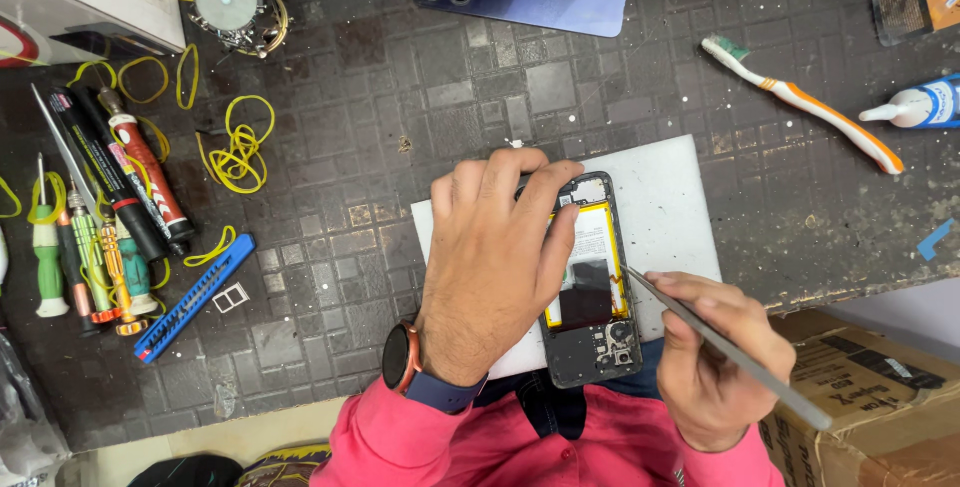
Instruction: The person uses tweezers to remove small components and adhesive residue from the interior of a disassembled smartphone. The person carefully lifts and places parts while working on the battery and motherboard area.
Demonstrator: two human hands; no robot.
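The opened phone (590, 282) lies back-up on a white pad (665, 202) at centre, its battery bared; the left hand (495, 262) clamps over its left edge, fingers curled on the top corner; the right hand (715, 362), at 4 o'clock of the phone, pinches tweezers (725, 347) whose tip touches the frame's right edge. The step in hand looks like prying or picking at an inner part (which one I cannot tell); the next move calls for a steady, shallow tip clear of the battery. Screwdrivers (90, 257) lie well apart at 9 o'clock, a toothbrush (800, 99) at 2 o'clock.
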